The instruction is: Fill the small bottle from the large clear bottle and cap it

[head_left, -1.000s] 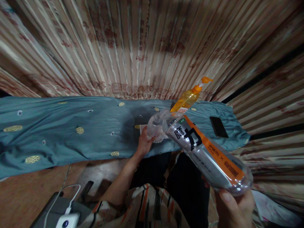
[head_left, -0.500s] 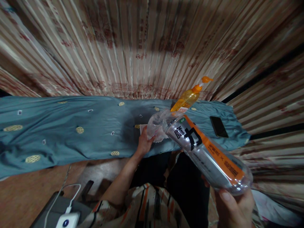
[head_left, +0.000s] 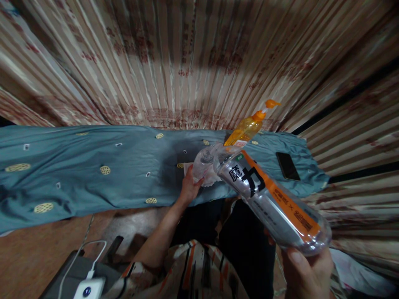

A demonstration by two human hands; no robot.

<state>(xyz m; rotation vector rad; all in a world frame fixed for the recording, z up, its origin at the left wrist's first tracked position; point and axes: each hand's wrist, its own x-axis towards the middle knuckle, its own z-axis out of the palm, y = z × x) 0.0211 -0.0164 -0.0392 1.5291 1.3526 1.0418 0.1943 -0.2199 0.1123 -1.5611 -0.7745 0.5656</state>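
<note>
My right hand [head_left: 307, 270] is closed around the base of a clear plastic drink bottle [head_left: 277, 207] with a silver and orange label. The bottle lies tilted, its neck pointing down and to the left. At the neck, my left hand [head_left: 189, 189] grips a clear plastic cup [head_left: 199, 167]; the bottle's mouth overlaps the cup's rim. Whether any liquid is flowing I cannot tell. White tissue [head_left: 212, 179] lies beneath the cup. Just behind the bottle's shoulder stands a pump bottle [head_left: 245, 129] of amber liquid with an orange pump head.
A teal patterned cloth [head_left: 124, 182] covers the long narrow table. On its right end lies a black phone [head_left: 287, 166]. Pleated curtains [head_left: 174, 62] hang behind and at the right. A white power bank [head_left: 89, 287] with a cable sits at the lower left.
</note>
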